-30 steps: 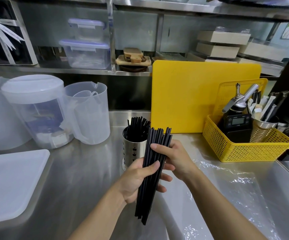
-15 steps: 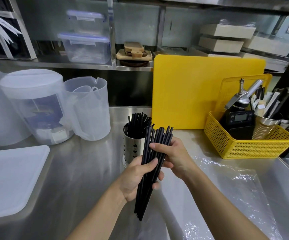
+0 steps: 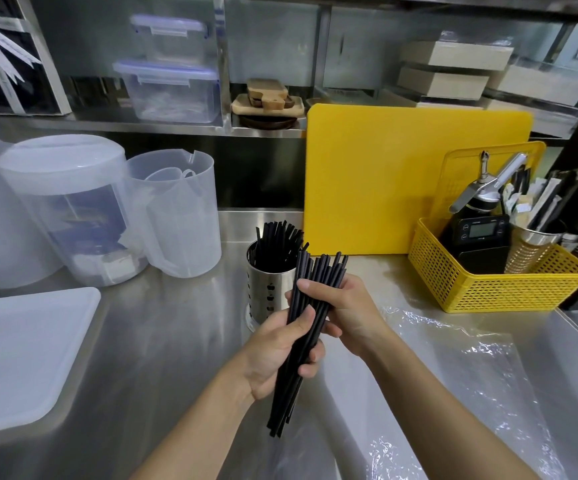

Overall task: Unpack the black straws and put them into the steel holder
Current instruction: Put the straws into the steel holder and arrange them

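Note:
A bundle of black straws (image 3: 318, 271) stands nearly upright in both my hands, just in front of the steel holder (image 3: 269, 293). My left hand (image 3: 280, 348) grips the bundle around its middle. My right hand (image 3: 344, 311) wraps the upper part, thumb across the front. The holder is a perforated steel cylinder on the counter with several black straws (image 3: 277, 242) fanned out of its top. The bundle's lower ends hang free below my left hand.
Clear plastic wrapping (image 3: 460, 382) lies on the steel counter to the right. A yellow cutting board (image 3: 401, 178) leans behind, a yellow basket (image 3: 488, 289) with tools sits at right. Plastic pitchers (image 3: 173, 216) and a white tray (image 3: 21, 355) stand at left.
The bundle has shifted slightly up and toward the holder, and both hands have adjusted their grip on it. The view has tilted down a little.

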### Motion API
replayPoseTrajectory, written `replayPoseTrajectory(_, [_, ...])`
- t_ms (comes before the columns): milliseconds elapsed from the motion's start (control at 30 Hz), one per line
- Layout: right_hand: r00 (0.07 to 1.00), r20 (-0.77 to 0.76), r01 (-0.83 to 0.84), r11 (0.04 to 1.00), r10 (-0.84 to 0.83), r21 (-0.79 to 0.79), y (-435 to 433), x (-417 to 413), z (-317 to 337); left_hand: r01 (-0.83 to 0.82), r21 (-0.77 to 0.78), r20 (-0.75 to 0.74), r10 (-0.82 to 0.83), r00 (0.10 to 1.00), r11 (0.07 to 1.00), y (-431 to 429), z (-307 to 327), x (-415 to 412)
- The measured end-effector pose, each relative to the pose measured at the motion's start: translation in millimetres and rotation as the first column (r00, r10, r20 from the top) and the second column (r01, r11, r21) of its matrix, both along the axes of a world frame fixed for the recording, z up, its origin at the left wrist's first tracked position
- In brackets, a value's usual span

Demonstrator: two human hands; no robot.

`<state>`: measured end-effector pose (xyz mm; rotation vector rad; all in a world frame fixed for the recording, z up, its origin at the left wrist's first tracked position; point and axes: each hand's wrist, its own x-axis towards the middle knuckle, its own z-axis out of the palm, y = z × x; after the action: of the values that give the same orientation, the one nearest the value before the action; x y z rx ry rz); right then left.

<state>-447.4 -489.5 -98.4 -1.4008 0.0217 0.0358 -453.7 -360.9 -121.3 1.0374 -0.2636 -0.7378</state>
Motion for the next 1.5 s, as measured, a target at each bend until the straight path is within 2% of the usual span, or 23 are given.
replayPoseTrajectory(200, [1.0,-0.028,0.014,0.999,-0.013,0.041,0,-1,-2,-0.049,0.01,-0.016,0.049,0.999,0.999,-3,-2,-1])
replayPoseTrajectory(367, [0.999,-0.03,-0.009,0.999,0.01,0.043,-2,-3,-1,0.03,-0.006,0.025,-0.03,0.999,1.0,4,-4,1])
replayPoseTrajectory(533, [0.999,-0.021,-0.023,0.998,0.024,0.057,-2,-3,-2,0.071,-0.014,-0.006,-0.071,0.997,0.997,7,-1,1])
replayPoseTrajectory(633, [1.0,-0.021,-0.001,0.997,0.002,0.075,-2,-3,-5,0.047,0.093,0.009,-0.048,0.999,0.995,4,-1,3])
replayPoseTrajectory(900, [1.0,0.009,-0.005,0.999,0.004,0.032,-5,-1,-17,0.036,-0.003,-0.037,-0.036,0.999,0.999,1,-18,6])
replayPoseTrajectory(1000, [0.999,0.019,-0.044,0.997,0.043,0.066,-11,1,-16,0.068,0.022,-0.031,-0.067,0.997,0.997,3,-18,8])
replayPoseTrajectory(1100, [0.999,0.029,0.017,0.996,-0.02,0.086,-26,7,-6,0.075,0.064,0.003,-0.076,0.997,0.995,7,-19,10])
replayPoseTrajectory(1200, [0.999,0.034,-0.001,0.987,0.006,-0.16,-42,13,8,0.088,0.097,0.034,-0.092,0.995,0.991,8,-19,10])
replayPoseTrajectory(1333, [0.996,-0.028,-0.091,0.89,0.087,-0.446,-51,20,25,0.085,0.173,0.108,-0.105,0.989,0.981,7,-19,8])
replayPoseTrajectory(1433, [0.99,-0.07,-0.141,0.794,0.124,-0.591,-55,23,32,0.049,0.224,0.149,-0.084,0.985,0.973,7,-20,6])
replayPoseTrajectory(1500, [0.992,-0.057,-0.124,0.778,0.113,-0.616,-54,25,32,0.031,0.24,0.157,-0.07,0.985,0.97,7,-19,5])
